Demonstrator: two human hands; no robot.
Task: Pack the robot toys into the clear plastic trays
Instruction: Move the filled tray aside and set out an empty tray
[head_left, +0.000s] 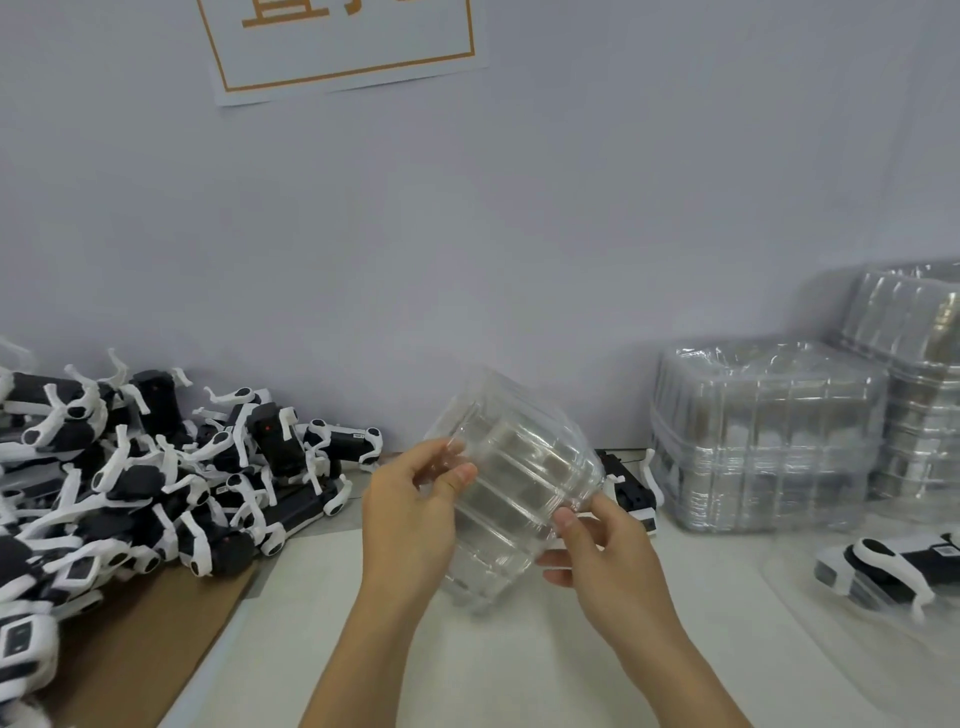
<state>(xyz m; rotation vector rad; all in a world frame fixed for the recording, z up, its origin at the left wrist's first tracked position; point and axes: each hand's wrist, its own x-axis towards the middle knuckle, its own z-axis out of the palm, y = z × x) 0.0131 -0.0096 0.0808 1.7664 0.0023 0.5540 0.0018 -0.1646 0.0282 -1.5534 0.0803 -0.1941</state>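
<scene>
I hold an empty clear plastic tray (514, 488) tilted in the air above the white table. My left hand (410, 514) pinches its upper left edge between thumb and fingers. My right hand (602, 551) pinches its lower right edge. A big heap of black-and-white robot toys (156, 478) lies at the left. One robot toy (631, 488) lies just behind the tray, partly hidden by it. Another robot toy (893, 569) rests in a clear tray at the right.
Stacks of clear plastic trays (763, 431) stand at the back right against the grey wall, with a taller stack (914, 374) beside them. A brown cardboard sheet (145, 639) lies under the heap. A paper sign (337, 41) hangs on the wall.
</scene>
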